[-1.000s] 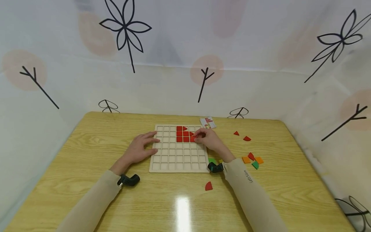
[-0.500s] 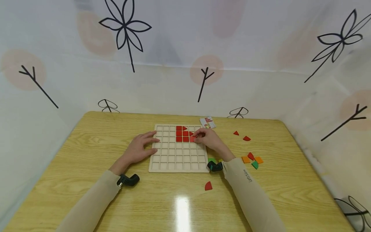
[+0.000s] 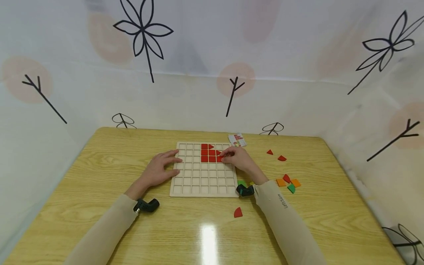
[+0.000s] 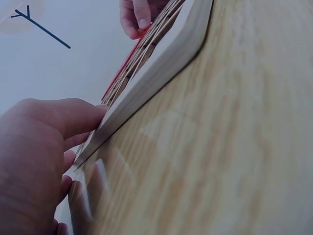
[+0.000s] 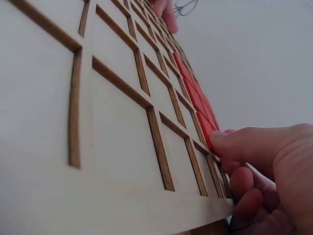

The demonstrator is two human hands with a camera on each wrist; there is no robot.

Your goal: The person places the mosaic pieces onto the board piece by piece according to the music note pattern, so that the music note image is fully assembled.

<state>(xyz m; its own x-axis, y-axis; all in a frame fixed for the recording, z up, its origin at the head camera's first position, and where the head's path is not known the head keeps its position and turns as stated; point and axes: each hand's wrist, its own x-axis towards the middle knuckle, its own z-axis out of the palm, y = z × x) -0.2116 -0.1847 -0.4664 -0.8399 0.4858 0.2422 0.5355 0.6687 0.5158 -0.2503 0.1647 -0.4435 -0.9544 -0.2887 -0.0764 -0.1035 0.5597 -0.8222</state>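
Note:
A pale wooden grid board lies on the table, with several red square tiles and red triangle tiles set in its upper cells. My left hand rests on the board's left edge, fingers spread; the left wrist view has its thumb on the rim. At the right end of the lowest red row, my right hand pinches a red square tile at its cell. In the right wrist view the thumb tip lies on that tile; the other fingers curl beside it, partly hidden.
A printed pattern card lies behind the board. To the right are a red triangle, red quarter-circles, orange squares and a green piece. Another red quarter-circle lies in front. A light green piece sits by the right wrist.
The red square tile under my right fingers looked lighter and tilted half a second ago; now it appears flatter and darker, level with its row. Both hands have stayed in place.

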